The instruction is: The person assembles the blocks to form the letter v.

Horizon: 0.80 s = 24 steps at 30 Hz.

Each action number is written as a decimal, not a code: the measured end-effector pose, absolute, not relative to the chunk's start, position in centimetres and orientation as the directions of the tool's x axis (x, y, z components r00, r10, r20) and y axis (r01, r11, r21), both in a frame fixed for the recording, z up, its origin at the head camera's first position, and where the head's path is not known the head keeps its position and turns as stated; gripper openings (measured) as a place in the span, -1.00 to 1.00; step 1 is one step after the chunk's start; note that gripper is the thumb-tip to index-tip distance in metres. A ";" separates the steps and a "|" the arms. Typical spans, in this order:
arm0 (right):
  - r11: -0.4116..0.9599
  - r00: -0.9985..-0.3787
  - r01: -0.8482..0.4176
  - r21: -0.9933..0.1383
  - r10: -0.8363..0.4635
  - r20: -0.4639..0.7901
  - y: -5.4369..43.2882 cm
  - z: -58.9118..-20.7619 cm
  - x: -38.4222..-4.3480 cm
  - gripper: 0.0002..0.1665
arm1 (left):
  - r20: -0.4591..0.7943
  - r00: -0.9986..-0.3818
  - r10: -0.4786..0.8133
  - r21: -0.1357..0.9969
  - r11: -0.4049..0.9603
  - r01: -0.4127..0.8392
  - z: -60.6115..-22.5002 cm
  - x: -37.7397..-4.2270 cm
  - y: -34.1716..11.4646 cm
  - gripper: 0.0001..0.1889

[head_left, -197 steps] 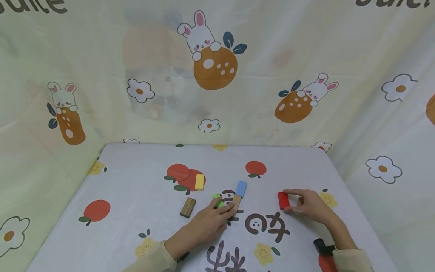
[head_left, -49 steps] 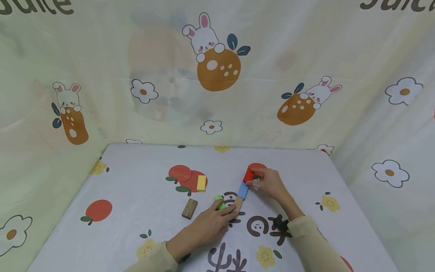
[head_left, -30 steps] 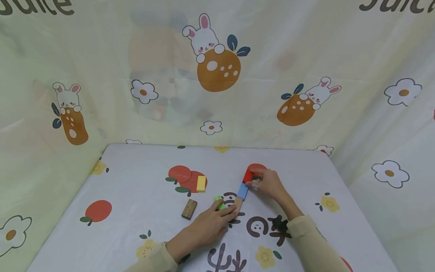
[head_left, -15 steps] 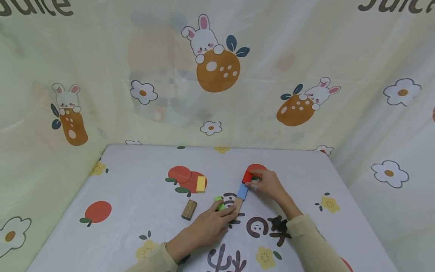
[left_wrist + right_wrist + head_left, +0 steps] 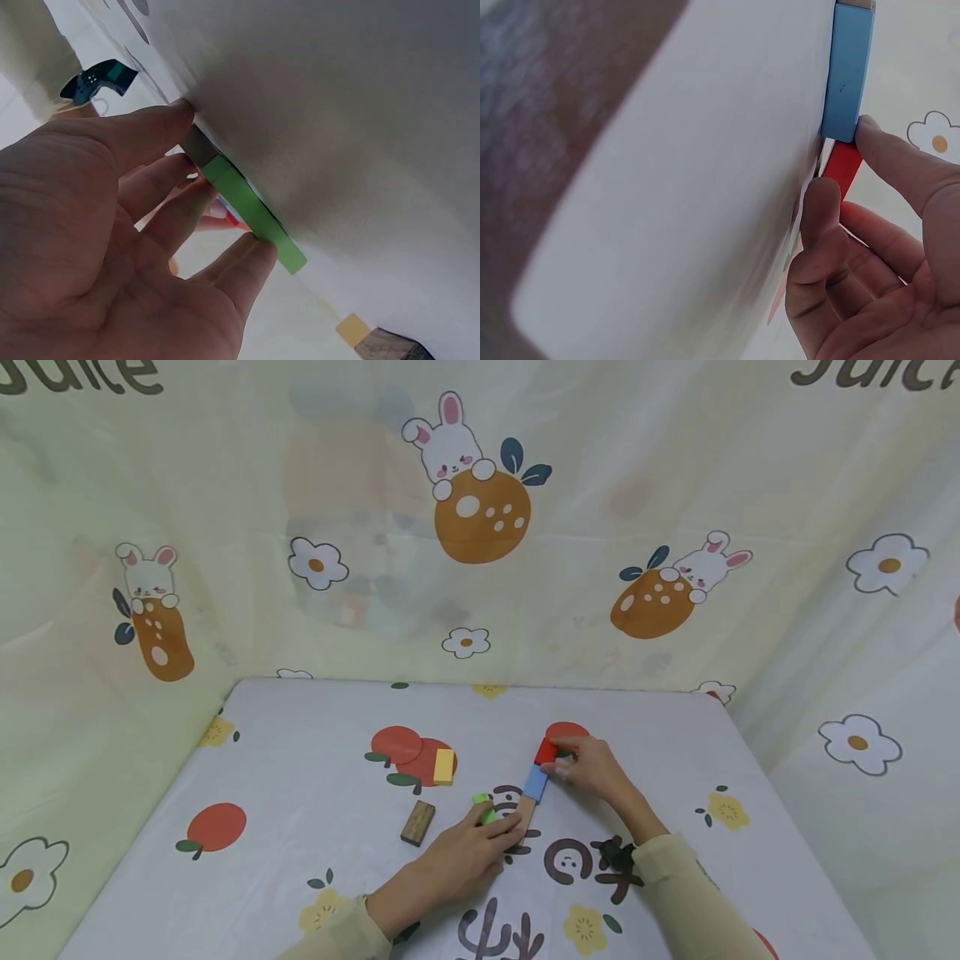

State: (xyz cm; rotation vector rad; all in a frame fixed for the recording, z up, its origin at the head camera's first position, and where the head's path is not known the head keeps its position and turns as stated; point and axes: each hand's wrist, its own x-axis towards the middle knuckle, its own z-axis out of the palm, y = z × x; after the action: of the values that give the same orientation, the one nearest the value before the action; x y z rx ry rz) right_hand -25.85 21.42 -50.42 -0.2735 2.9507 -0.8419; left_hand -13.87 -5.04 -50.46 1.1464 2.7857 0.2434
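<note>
My right hand [image 5: 592, 768] pinches a red block [image 5: 546, 751] between thumb and fingers, at the far end of a blue block [image 5: 535, 782]. In the right wrist view the red block [image 5: 841, 171] sits end to end with the blue block [image 5: 848, 71], and a fingertip presses at their joint. Below the blue one lies a tan wooden block [image 5: 527, 810], partly under the fingers of my left hand [image 5: 461, 856]. That hand holds the tan block, with another finger resting on a green block [image 5: 259, 217], which my fingers partly hide in the head view.
A yellow block [image 5: 444, 767] lies farther back, left of the row. Nearer stands a dark wood-grain block [image 5: 417, 822] beside the left hand. All are on a white table [image 5: 315, 760] printed with fruit and flowers, with patterned curtains [image 5: 360, 610] behind and at the sides.
My right hand has carried the red block from the right side to the blue block's far end, then slid it slightly closer to the blue one. The left hand has stayed put.
</note>
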 end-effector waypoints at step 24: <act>0.837 -0.982 -0.133 -0.531 -0.183 -0.043 21.5 -50.5 -26.0 -0.27 | -0.050 -0.712 0.701 0.194 0.706 0.681 -50.4 -13.9 -5.0 -0.35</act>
State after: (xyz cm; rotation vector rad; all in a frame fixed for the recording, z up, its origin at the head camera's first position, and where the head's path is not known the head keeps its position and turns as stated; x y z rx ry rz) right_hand -25.96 21.52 -50.47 -0.2520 2.9221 -0.8341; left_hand -13.88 -4.99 -50.40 1.1346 2.7899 0.2442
